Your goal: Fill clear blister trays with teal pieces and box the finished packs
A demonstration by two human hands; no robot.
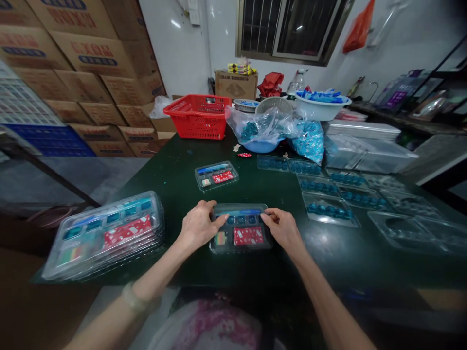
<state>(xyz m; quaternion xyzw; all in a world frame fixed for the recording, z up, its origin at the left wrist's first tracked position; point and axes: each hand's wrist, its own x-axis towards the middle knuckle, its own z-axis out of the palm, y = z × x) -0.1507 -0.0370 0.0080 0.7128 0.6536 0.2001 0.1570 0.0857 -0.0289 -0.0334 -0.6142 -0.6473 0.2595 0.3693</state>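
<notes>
A clear plastic case (pixel 241 245) lies flat on the dark green table in front of me. Inside it are a long blue stick, a row of small blue pieces, a red patterned packet (pixel 248 236) and a small striped block (pixel 220 238). My left hand (pixel 200 224) grips the upper left edge, thumb on top. At the upper right corner, my right hand (pixel 283 228) pinches the rim between thumb and fingers; the fingertips beneath are partly hidden. Just beyond sits a similar filled case (pixel 216 175). Left of my hands rises a stack of filled cases (pixel 109 233).
Clear trays with blue pieces (pixel 330 210) spread across the right side, beside trays without blue pieces (pixel 404 228). Along the back stand a red basket (pixel 199 116), a plastic bag over a blue basin (pixel 260 145) and a white basin of blue sticks (pixel 323 111). Cardboard boxes (pixel 95 53) are piled left.
</notes>
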